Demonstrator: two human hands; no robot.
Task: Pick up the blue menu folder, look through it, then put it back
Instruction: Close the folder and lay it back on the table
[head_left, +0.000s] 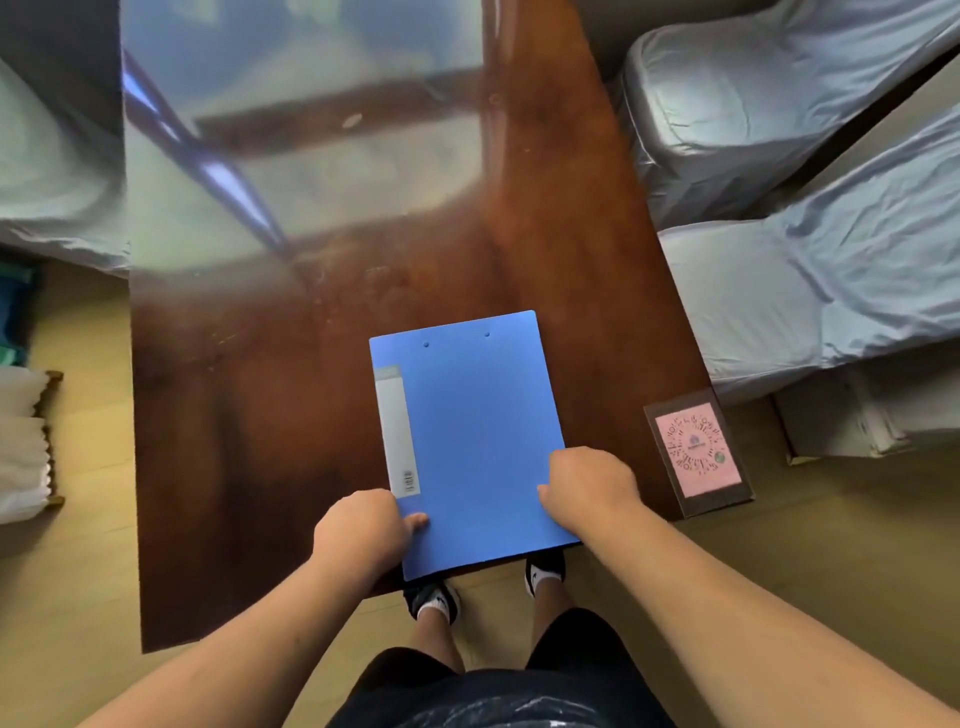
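The blue menu folder (472, 431) is closed, with a grey label strip along its left side, and it sits over the near edge of the glossy brown table (249, 441). Its near end sticks out past the table edge above my feet. My left hand (363, 530) grips the folder's near left corner, thumb on top. At the near right edge my right hand (589, 488) holds it, fingers curled over the cover. I cannot tell whether the folder rests on the table or is lifted slightly.
A pink QR-code card in a dark stand (698, 452) sits at the table's near right corner. Chairs in pale covers (779, 291) stand along the right side, another covered chair (47, 171) at the far left. White folded items (23, 441) lie at the left edge.
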